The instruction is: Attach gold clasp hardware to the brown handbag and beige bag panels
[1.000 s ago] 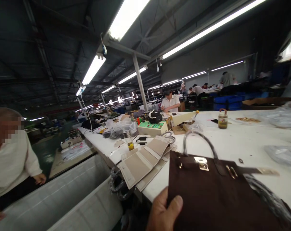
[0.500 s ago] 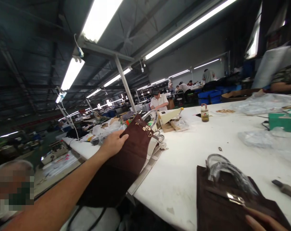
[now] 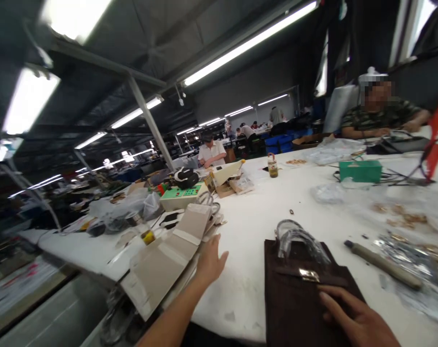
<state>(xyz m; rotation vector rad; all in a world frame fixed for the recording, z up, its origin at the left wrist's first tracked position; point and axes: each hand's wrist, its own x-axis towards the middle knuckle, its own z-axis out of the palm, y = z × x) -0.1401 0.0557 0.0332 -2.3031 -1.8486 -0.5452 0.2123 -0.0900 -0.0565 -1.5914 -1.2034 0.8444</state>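
A dark brown handbag (image 3: 291, 299) lies on the white table in front of me, its handles wrapped in clear plastic and a metal clasp on its strap. My right hand (image 3: 356, 313) rests on this bag just below the clasp, fingers stretched out over the front. To the left, my left hand (image 3: 209, 262) is open, thumb apart, close beside a stack of beige bag pieces (image 3: 168, 265). Whether its fingers touch the stack I cannot tell. Those pieces overhang the table's edge, with handles at their far end.
A tan-handled tool (image 3: 385, 265), metal fittings (image 3: 403, 217) and a green box (image 3: 360, 171) are on the right. A drink jar (image 3: 273, 166) and a machine with a green panel (image 3: 183, 195) stand farther back. A person (image 3: 381, 113) sits across the table.
My left hand has let go of the dark brown bag it held up and moved right; beige pieces now show there. My view has turned right. The right hand stays at its bag.
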